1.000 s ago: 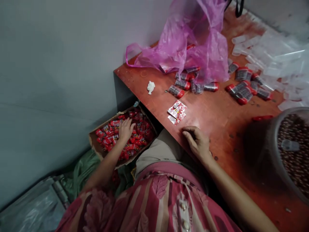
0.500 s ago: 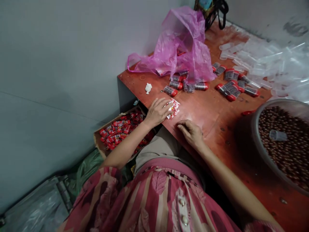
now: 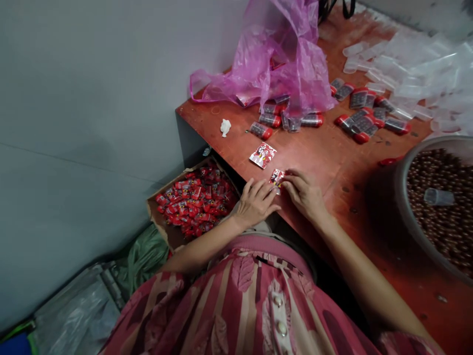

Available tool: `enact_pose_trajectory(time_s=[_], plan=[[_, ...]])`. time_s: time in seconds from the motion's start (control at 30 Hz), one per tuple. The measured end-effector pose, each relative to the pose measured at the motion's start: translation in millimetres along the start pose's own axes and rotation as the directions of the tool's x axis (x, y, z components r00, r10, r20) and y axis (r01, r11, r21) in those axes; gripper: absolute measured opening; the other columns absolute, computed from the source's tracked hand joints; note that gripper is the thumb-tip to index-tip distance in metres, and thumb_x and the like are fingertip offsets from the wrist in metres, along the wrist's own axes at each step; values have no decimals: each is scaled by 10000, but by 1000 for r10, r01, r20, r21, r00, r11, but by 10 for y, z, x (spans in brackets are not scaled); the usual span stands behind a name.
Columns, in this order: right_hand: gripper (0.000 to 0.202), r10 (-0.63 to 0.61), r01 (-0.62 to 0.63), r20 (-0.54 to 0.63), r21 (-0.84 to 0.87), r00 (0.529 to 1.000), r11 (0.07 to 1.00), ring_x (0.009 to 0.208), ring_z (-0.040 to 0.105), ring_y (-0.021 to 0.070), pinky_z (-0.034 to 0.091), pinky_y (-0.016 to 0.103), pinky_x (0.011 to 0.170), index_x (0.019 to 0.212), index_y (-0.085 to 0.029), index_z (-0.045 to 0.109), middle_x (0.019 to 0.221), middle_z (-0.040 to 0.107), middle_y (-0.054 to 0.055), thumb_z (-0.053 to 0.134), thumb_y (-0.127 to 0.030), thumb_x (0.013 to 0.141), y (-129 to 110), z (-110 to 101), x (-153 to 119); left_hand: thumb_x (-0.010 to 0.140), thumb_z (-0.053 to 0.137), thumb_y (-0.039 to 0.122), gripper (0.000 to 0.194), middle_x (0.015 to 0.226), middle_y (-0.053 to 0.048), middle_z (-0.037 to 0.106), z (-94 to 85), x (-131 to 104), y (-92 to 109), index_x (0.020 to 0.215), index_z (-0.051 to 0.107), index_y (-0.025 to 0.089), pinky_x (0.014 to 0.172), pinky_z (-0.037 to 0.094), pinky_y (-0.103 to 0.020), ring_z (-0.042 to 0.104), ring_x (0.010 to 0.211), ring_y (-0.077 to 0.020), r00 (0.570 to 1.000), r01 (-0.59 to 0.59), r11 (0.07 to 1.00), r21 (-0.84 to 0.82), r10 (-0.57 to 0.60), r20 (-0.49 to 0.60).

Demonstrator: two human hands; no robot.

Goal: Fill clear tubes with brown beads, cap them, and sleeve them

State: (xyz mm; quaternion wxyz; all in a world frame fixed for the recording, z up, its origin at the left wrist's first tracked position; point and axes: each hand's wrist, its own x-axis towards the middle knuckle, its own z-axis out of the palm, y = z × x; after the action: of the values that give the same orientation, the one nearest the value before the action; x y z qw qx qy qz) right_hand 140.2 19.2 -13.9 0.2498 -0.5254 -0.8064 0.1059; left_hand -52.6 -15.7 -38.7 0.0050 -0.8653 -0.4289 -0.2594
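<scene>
Right grip [image 3: 306,198] and left grip [image 3: 255,204] are at a small red printed packet [image 3: 276,177] near the front edge of the worktop [image 3: 318,153]. The person's right thumb and forefinger sit at its right side; whether they pinch it cannot be told. Left fingers, apart and slightly curled, reach its lower part. Just beyond, to the left, lies a similar packet [image 3: 263,155]. Farther back are red-ended containers [image 3: 261,130], a white scrap [image 3: 225,127] and a pink bag [image 3: 254,64]. Clear tubes [image 3: 424,74] are heaped behind a tub [image 3: 401,192] of brown beads [image 3: 443,236]. Beside the worktop, left, an open box [image 3: 158,221] holds red pieces [image 3: 201,204].
</scene>
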Motion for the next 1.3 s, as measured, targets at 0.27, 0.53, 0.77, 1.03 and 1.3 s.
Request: enact_pose_trajectory(time_s=[0.27, 0.53, 0.77, 1.03, 1.3], plan=[[196, 134, -134, -5, -13, 991, 991, 999, 586, 280, 449, 467, 896, 914, -193, 697, 1082, 669, 122, 551, -321, 890, 34, 75, 53, 866, 572, 438, 443, 1230, -119, 643, 27, -19, 91, 1222, 596, 175, 1120, 286, -510, 534, 1212, -277, 997, 70, 985, -157, -66, 25], [137, 169, -170, 50, 535, 984, 828, 942, 650, 205, 502, 338, 790, 898, -229, 642, 979, 699, 60, 547, -327, 890, -118, -165, 41, 816, 627, 454, 475, 1048, -95, 700, -132, 327, -62, 1195, 609, 169, 787, 574, -311, 688, 874, -193, 817, 508, 384, -771, -500, 289], [275, 350, -344, 157, 741, 924, 576, 769, 606, 161, 501, 304, 718, 965, -219, 599, 846, 646, 11, 699, -351, 745, -172, -220, 185, 812, 595, 460, 338, 678, 3, 643, -167, 492, -49, 811, 708, 142, 631, 549, -246, 636, 636, -136, 771, 569, 154, -808, -442, 459], [308, 103, -455, 506, 645, 856, 614, 719, 615, 156, 496, 290, 670, 937, -179, 639, 811, 668, 19, 723, -383, 723, 75, -446, 596, 766, 638, 461, 332, 686, -27, 720, -225, 533, -155, 700, 719, 146, 647, 538, -258, 671, 650, -164, 729, 634, 72, -770, -387, 564], [269, 413, -424, -98, -151, 905, 893, 1064, 554, 327, 454, 493, 881, 1000, -178, 684, 1142, 636, 176, 503, -344, 889, 757, -231, 1620, 713, 709, 420, 309, 598, -55, 703, -136, 550, -172, 584, 695, 140, 515, 506, -219, 645, 532, -143, 627, 657, -40, -753, -526, 575]])
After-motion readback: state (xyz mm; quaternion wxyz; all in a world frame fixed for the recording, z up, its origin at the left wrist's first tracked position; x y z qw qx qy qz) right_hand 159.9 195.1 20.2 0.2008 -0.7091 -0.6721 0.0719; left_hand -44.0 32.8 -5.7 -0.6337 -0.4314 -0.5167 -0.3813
